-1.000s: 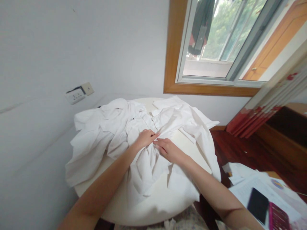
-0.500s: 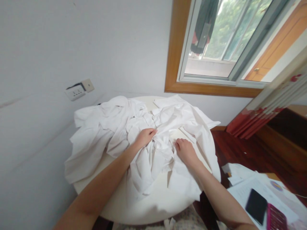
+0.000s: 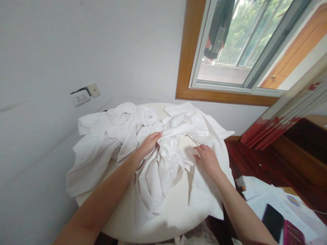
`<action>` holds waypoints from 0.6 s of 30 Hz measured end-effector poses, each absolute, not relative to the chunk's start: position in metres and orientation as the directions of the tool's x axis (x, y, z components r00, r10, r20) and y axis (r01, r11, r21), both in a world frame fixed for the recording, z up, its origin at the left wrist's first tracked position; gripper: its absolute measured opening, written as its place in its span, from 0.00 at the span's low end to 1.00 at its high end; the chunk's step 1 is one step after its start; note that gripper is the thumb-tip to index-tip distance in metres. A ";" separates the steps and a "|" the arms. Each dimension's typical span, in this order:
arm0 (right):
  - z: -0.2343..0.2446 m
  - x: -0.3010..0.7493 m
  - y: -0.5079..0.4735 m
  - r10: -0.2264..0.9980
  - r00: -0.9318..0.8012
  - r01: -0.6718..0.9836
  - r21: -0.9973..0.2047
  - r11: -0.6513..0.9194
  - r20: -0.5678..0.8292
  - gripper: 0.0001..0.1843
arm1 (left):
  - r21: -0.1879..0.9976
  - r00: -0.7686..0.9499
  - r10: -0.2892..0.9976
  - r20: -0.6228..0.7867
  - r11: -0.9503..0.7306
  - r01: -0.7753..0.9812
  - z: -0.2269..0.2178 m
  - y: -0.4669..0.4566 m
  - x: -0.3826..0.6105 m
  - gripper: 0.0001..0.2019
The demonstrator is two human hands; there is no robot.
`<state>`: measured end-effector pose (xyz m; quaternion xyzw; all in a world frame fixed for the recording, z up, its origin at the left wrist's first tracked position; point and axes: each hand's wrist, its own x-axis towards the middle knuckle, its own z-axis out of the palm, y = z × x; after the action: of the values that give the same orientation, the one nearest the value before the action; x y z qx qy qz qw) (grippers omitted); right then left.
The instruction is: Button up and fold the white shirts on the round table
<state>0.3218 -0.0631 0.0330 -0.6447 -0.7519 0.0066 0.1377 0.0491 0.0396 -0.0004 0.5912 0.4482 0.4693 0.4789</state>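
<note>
On the round table [image 3: 125, 221]: white cloth [image 3: 166, 161], left hand [image 3: 150, 142] clamped, right hand [image 3: 207, 159] loose

Wall [image 3: 127, 51] sits right behind the table; probably works as a backstop on the far side. Table is pale and smaller than the spread, so cloth hangs past the edge left and right. Cloth is bunched mid-table, flatter toward the far right. The folds run into the left hand's hold, which fits a single anchor point.

Papers [image 3: 265, 195] at lower right, apart from the table, seem to serve as the parking spot for small stuff. Left hand: fingers closed on gathered cloth; likely keeps the bunch from sliding. Right hand: fingers loosely bent and apart, next to a flap of the cloth; no grip visible. Looks like it leaves that flap slack. Phone [image 3: 273, 221] and pink item [image 3: 293, 233] lie side by side on the papers, presumably to stay off the cloth.

Can't make out: table legs, out of view. One cloth piece or several, cannot tell; white on white kills the seams. Whatever supports the papers is hidden, print too small to read. Cloth under the left palm is covered. Right palm touching the flap or just over it, cannot tell. Pink item is cut off by the bottom edge.
</note>
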 end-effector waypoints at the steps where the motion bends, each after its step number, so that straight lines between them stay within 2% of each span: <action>1: 0.033 0.316 -0.060 0.958 -0.157 0.959 -0.195 0.206 0.241 0.12 | 0.987 0.179 0.976 0.125 -0.141 0.079 -0.001 0.039 0.050 0.25; 3: 0.034 0.303 -0.052 0.951 -0.193 0.914 -0.308 0.264 0.241 0.15 | 0.987 0.191 0.973 0.130 -0.145 0.066 -0.002 0.038 0.053 0.25; 6: 0.030 0.280 -0.036 0.960 -0.263 0.769 -0.582 0.266 0.091 0.24 | 0.991 0.180 0.975 0.128 -0.134 0.017 0.000 0.035 0.057 0.25; 8: 0.024 0.267 -0.024 0.957 -0.277 0.676 -0.692 0.254 0.081 0.25 | 0.992 0.167 0.978 0.124 -0.125 -0.008 0.001 0.034 0.058 0.25; 14: 0.032 0.259 -0.012 0.944 -0.129 0.386 -0.862 0.329 0.303 0.22 | 0.994 0.058 0.992 0.112 -0.113 0.003 -0.002 0.039 0.052 0.23; 18: 0.059 0.279 -0.026 0.929 -0.049 0.242 -0.898 0.367 0.367 0.21 | 0.997 0.059 0.996 0.067 -0.065 -0.042 -0.003 0.043 0.047 0.23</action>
<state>0.2788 -0.0260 0.0594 -0.4545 -0.6441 0.3313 0.5185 0.0467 0.0434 -0.0033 0.5210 0.4579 0.5109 0.5077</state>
